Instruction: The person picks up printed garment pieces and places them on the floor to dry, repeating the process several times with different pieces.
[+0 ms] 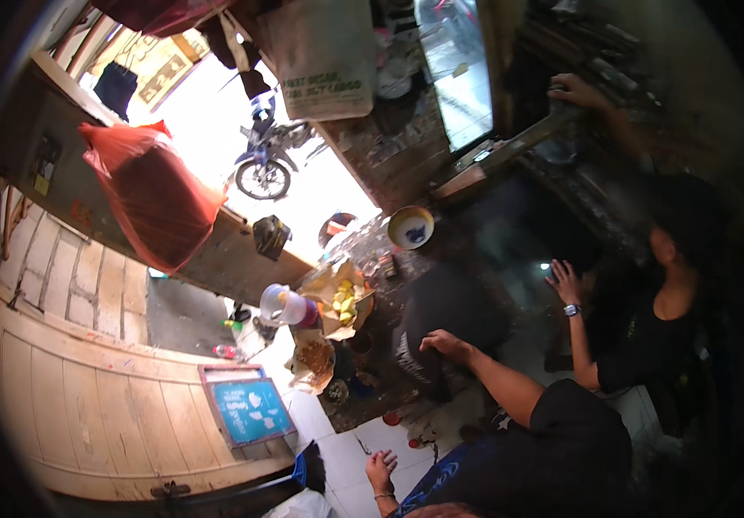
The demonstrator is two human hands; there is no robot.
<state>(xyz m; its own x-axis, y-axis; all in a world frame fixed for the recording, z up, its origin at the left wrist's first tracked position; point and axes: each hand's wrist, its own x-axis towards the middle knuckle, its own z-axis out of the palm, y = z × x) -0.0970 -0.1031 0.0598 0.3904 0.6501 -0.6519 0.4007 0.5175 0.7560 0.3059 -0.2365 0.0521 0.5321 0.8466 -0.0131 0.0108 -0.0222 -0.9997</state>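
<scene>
Closest to me, my left hand (381, 470) hangs over the white floor tiles (337, 449), its grip open and empty. My right hand (445, 343) lies palm-down on the dark bulky bundle (454, 306) in the middle of the cluttered surface (389, 399), right of the tray of yellow pieces (344, 300); whether that grip closes on it I cannot tell. I judge I am only steadying the bundle, so the next move calls for a firm two-handed hold, clear of the other person's hand (564, 281) beyond it.
</scene>
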